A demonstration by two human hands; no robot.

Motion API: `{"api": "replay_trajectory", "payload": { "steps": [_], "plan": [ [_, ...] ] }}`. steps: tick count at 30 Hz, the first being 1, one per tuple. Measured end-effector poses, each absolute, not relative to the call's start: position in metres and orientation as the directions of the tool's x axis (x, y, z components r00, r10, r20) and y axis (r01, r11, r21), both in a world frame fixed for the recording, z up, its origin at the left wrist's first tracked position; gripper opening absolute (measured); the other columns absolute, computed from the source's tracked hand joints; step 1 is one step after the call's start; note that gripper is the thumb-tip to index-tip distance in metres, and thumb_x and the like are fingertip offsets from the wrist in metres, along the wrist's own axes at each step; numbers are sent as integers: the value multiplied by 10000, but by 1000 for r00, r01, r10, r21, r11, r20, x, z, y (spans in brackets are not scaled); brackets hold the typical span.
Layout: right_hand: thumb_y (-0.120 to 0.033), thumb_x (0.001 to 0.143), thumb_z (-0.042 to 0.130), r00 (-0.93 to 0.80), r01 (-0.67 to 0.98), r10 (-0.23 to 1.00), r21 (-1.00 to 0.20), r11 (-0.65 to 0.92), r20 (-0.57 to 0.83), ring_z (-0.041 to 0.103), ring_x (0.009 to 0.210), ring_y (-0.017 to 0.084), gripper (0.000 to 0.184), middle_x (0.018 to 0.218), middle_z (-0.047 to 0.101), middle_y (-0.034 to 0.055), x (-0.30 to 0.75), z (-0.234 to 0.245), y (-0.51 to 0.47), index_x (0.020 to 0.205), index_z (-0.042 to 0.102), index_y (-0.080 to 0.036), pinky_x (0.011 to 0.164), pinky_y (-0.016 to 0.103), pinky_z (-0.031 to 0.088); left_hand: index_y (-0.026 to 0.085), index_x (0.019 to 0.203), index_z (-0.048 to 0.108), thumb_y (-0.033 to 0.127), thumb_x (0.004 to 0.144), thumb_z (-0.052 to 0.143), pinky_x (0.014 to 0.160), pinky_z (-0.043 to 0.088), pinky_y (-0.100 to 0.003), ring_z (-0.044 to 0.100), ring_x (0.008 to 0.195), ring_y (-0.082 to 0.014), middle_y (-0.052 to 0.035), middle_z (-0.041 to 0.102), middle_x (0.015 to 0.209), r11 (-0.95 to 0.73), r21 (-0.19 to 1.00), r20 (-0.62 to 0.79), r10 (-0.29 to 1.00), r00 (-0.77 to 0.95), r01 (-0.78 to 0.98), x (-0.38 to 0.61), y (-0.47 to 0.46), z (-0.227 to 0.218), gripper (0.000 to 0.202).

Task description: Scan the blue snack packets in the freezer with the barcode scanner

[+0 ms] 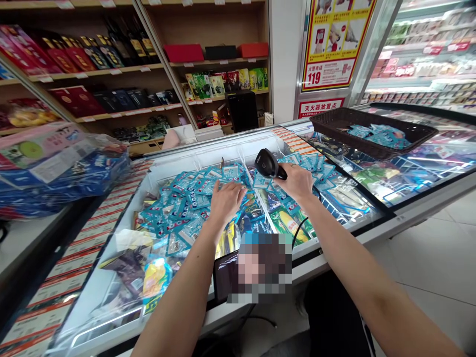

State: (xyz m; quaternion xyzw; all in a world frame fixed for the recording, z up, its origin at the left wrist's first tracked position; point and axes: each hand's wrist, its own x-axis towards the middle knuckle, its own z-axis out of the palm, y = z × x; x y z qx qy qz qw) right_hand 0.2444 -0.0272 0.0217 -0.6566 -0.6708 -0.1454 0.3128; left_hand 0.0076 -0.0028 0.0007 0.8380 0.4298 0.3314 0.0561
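I lean over an open chest freezer [178,161] in a shop. My right hand [297,182] is closed round the handle of a black barcode scanner [268,163], whose head points left over the freezer. Its cable [299,225] trails down by my wrist. My left hand [226,201] reaches into the freezer and rests with fingers spread on a heap of blue ice cream packets [186,203]. A white wire divider [260,198] runs between my hands.
A dark wicker basket [327,126] holding more blue packets rests on the freezer's glass lid [409,173] to the right. Blue-wrapped packs [63,168] are stacked at left. Shelves of boxed goods [92,54] line the back wall. A phone screen [225,275] lies on the freezer's near rim.
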Motion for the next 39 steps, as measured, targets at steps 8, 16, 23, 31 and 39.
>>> {"api": "replay_trajectory", "payload": {
  "steps": [8,16,23,31,39],
  "plan": [
    [-419,773,587,30,973,786,-199,119,617,589,857,225,320,905,667,46,241,23,-29,1039,612,-243,686,283,367,331,1096,611,364,786,585,1126,52,-465,420,1267,-230,-4,604,1204,-734,490,451,676,584,470,23,-4,9,313],
    [-426,782,576,39,974,808,-203,101,588,588,858,224,339,915,665,53,240,24,-30,1065,608,-241,684,286,372,217,843,660,403,884,412,999,300,-465,562,973,-243,-75,671,840,-682,197,420,708,568,704,11,-6,22,313],
    [-423,781,580,17,973,811,-197,122,585,586,866,226,349,936,663,62,239,23,-30,1072,609,-233,704,295,385,241,1275,480,415,903,377,988,341,-400,432,1228,-232,-68,505,1323,-653,64,415,705,575,755,12,2,9,423],
    [-426,769,595,1,975,800,-180,134,600,591,840,225,345,906,662,59,239,23,-29,1055,613,-234,678,289,387,253,1294,456,469,883,402,1008,304,-418,450,1206,-247,-53,558,1267,-602,110,361,765,533,791,15,7,1,468],
    [-439,772,583,-11,976,791,-167,143,611,592,836,222,379,889,664,69,238,21,-30,1072,614,-209,681,284,388,214,1344,385,354,797,545,963,344,-423,473,1131,-265,-76,569,1195,-579,281,309,810,499,766,16,14,4,586]
  ]
}}
